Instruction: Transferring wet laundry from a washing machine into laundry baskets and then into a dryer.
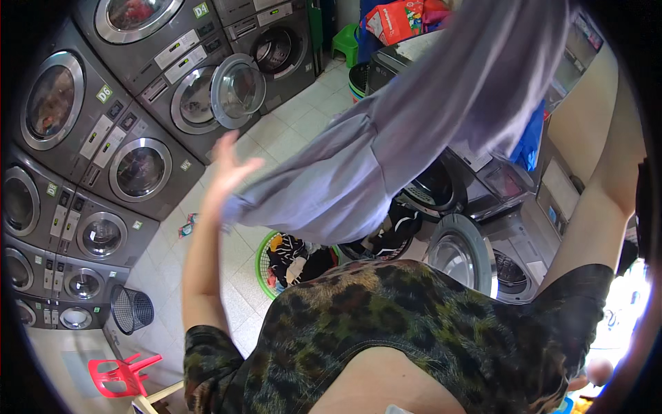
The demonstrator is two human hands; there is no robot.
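A lavender-grey long-sleeved garment [351,171] stretches through the air from the upper right down toward the left, blurred at its upper part. My left hand [230,165] is raised with its fingers apart, and one end of the cloth hangs against or just behind its wrist. On the right, my bare right arm [595,202] reaches upward; its hand is out of view. Below the garment, a green plastic laundry basket [266,290] on the floor holds mixed clothes [297,261]. Beside it, dark clothes [395,227] fill a second basket, partly hidden by the garment and my chest.
Stacked washers and dryers line the left; one washer door [238,90] stands open. On the right are more machines, with another open round door [457,253]. A black mesh bin [132,309], a red plastic chair [116,375] and a green stool [345,44] stand around the tiled floor.
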